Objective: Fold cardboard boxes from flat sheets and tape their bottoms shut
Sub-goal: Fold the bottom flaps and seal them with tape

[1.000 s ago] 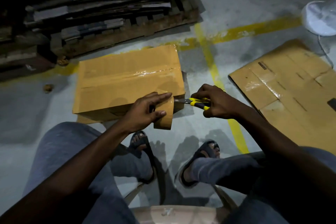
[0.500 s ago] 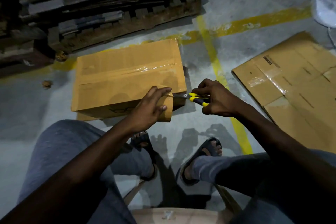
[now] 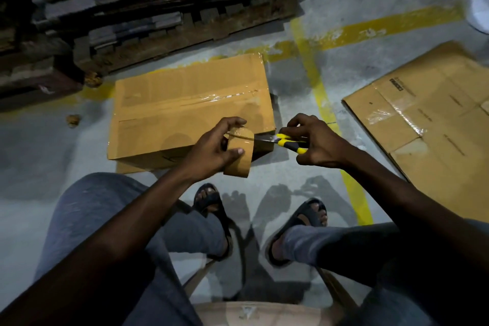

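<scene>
Box (image 3: 190,111): on floor, bottom seam taped. Left hand (image 3: 211,151) grips tape roll (image 3: 239,155) at box's near corner. Right hand (image 3: 317,143) grips cutter (image 3: 287,141), blade at tape. Risk: blade slips toward left fingers (image 3: 232,123); ragged cut.

Printed marks on the flat cardboard sheet (image 3: 436,119) are illegible.
</scene>
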`<state>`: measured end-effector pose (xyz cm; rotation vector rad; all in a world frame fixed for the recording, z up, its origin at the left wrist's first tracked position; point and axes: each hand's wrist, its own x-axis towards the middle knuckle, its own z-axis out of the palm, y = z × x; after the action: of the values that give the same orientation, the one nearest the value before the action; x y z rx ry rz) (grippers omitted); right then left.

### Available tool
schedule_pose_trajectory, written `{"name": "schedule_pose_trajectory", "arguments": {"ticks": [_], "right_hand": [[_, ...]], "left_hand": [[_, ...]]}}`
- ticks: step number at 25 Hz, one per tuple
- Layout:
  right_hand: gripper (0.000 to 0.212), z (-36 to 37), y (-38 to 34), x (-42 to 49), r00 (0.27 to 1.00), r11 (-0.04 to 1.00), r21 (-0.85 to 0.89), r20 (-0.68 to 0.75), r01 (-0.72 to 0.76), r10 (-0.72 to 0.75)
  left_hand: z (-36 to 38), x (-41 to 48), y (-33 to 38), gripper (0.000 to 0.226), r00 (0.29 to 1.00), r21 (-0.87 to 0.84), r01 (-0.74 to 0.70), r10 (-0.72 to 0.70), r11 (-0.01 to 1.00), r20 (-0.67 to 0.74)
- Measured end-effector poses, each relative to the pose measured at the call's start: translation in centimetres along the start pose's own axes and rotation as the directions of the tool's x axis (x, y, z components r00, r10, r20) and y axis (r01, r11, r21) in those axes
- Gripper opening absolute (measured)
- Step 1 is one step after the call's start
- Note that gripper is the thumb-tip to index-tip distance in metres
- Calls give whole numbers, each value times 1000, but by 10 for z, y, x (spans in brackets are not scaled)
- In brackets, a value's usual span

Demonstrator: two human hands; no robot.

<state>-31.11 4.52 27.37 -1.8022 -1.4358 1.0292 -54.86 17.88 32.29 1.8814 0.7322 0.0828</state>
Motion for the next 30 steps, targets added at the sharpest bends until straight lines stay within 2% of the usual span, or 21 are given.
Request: {"name": "schedule_pose_trajectory", "arguments": {"ticks": [2, 4, 7, 10, 13, 17, 20, 23, 27, 30], "right_hand": [[46, 6, 2, 2, 999, 1000, -10, -37, -18, 17], [51, 12, 4, 4, 998, 998, -54, -64, -10, 6], [63, 15, 4, 7, 996, 990, -140, -77, 30, -41], [63, 16, 2, 7, 994, 981, -191, -89, 43, -61], [59, 17, -1, 7, 994, 980, -194, -95, 36, -55], [60, 20, -2, 5, 997, 974, -224, -73, 19, -37], [59, 23, -1, 5, 998, 971, -237, -67, -6, -11], [54, 29, -2, 6, 998, 967, -254, -58, -24, 9], [49, 33, -2, 8, 999, 976, -220, -46, 6, -17], [51, 30, -5, 11, 999, 978, -207, -52, -2, -9]], "left_hand": [[6, 2, -5, 47, 996, 294, -85, 91, 952, -7], [10, 5, -9, 47, 992, 464, -110, 129, 879, -9], [12, 7, -11, 47, 989, 533, -91, 141, 841, -54], [16, 9, -10, 46, 986, 611, -56, 141, 790, -92], [18, 12, -8, 46, 985, 610, -22, 121, 792, -122], [20, 14, -6, 42, 987, 343, 56, 1, 938, -163], [23, 17, -9, 40, 977, 229, 167, -130, 959, -167], [26, 17, -12, 41, 971, 287, 207, -161, 935, -177], [28, 15, -13, 43, 966, 557, 150, -2, 817, -258], [30, 15, -12, 42, 958, 587, 160, 19, 793, -288]]}}
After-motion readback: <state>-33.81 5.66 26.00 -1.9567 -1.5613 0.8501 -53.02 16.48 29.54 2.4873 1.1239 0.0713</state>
